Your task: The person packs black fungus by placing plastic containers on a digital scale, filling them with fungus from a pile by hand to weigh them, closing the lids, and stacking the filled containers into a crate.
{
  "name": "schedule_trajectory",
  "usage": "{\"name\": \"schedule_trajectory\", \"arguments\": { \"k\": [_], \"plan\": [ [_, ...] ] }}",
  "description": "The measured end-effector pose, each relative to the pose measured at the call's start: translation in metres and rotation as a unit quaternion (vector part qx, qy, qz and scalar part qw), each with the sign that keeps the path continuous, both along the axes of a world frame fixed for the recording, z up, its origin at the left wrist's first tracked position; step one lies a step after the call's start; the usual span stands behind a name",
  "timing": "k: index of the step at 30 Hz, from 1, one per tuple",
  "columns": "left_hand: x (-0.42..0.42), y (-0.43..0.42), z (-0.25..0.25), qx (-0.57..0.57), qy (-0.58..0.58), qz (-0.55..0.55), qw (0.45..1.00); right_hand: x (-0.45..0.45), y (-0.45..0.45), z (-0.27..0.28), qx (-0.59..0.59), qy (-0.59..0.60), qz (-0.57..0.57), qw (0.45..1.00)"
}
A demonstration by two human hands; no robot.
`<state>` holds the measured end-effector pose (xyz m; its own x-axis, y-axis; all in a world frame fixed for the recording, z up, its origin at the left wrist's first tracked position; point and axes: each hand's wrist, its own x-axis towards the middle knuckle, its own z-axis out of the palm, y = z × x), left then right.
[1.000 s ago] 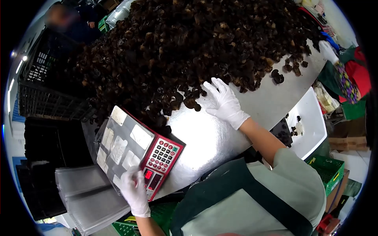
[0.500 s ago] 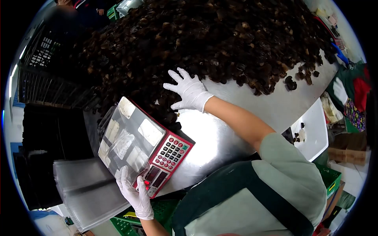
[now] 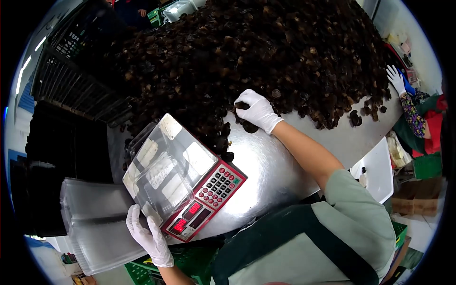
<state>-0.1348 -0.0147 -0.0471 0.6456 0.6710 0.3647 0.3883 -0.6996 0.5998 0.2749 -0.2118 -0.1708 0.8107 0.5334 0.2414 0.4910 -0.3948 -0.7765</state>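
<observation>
My right hand (image 3: pixel 258 111), in a white glove, is closed around a small clump of dark wood ear mushrooms (image 3: pixel 242 105) at the near edge of a big heap (image 3: pixel 247 52). My left hand (image 3: pixel 151 237), gloved too, is at the near left corner of a red digital scale (image 3: pixel 213 194). Its thumb and fingers are apart, with the thumb by the corner of a clear plastic container (image 3: pixel 164 171) lying on the scale's pan. Red digits glow on the display (image 3: pixel 179 225).
Stacked clear plastic trays (image 3: pixel 97 228) are left of the scale. Black slatted crates (image 3: pixel 76 90) stand behind them. The metal table (image 3: pixel 266 166) runs under the heap. A white bin (image 3: pixel 380 166) is at right, near a co-worker's gloved hand (image 3: pixel 395 80). Another person stands at the far left.
My right hand has gone from spread fingers to closed around wood ears. My left hand has slid off the display toward the scale's corner, and red digits now show. The co-worker's hand has risen.
</observation>
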Motion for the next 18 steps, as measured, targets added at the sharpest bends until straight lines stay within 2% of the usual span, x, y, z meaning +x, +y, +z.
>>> {"name": "schedule_trajectory", "arguments": {
  "k": [2,4,6,8,10,12,15,16,18],
  "plan": [
    [0.0,0.007,-0.007,-0.023,-0.001,-0.012,1.0,0.004,-0.003,0.0,0.1,0.093,-0.009,0.991],
    [0.0,0.012,-0.017,-0.051,-0.029,-0.028,0.998,-0.008,-0.005,0.028,0.174,0.244,-0.013,0.954],
    [0.001,0.01,-0.013,-0.07,-0.014,-0.041,0.997,-0.02,-0.012,0.063,0.169,0.37,-0.009,0.914],
    [0.001,0.009,-0.012,-0.083,-0.006,-0.045,0.996,-0.023,-0.009,0.067,0.188,0.372,0.009,0.909],
    [0.002,0.003,-0.008,-0.093,0.003,-0.047,0.995,-0.032,-0.004,0.078,0.218,0.435,0.049,0.872],
    [0.005,-0.006,-0.003,-0.096,0.013,-0.052,0.994,-0.044,0.006,0.092,0.212,0.455,0.081,0.861],
    [0.009,-0.011,0.002,-0.038,0.055,-0.068,0.995,-0.071,0.036,0.117,0.201,0.404,0.16,0.878],
    [0.009,-0.011,0.002,-0.033,0.063,-0.074,0.995,-0.082,0.045,0.13,0.169,0.354,0.214,0.894],
    [0.007,-0.008,-0.008,-0.039,0.046,-0.093,0.994,-0.103,0.077,0.123,0.205,0.191,0.338,0.898]
  ]
}}
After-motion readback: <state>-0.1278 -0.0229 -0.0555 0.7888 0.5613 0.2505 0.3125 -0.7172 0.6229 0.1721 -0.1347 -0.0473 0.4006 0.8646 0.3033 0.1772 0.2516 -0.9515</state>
